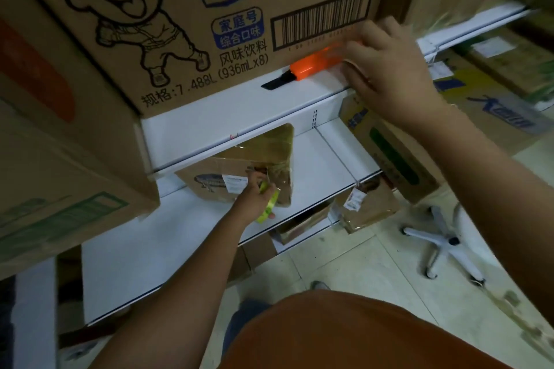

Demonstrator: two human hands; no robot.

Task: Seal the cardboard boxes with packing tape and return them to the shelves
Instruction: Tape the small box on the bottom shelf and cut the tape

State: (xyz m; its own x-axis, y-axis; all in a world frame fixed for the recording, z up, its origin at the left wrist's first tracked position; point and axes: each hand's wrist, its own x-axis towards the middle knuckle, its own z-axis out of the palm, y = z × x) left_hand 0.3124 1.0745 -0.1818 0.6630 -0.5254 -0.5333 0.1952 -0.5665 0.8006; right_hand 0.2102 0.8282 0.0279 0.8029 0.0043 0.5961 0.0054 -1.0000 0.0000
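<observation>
Nearest, the left hand [254, 198] reaches down to the middle shelf [329, 156], fingers curled round a yellow-green tape roll [267, 207] that sits against the front of a small cardboard box [236, 180]. That box lies on the shelf, its top shiny with clear tape, so it looks sealed and put back. Higher and farther off, the right hand [386, 69] stretches to the upper shelf [239, 108], palm down, wrist bent, fingers together over the rear end of an orange utility knife [311, 64]; whether they actually clamp it I cannot tell. The knife lies on the shelf ledge just in front of the big printed carton [227, 15], its dark blade end pointing left. My guess is the step is setting down or fetching the tools between boxes. To do it well, hold the knife by its body, keep the blade end pointing away from the left arm, and keep it back from the ledge's lip. More boxes [368, 207] wait on the floor beyond.
</observation>
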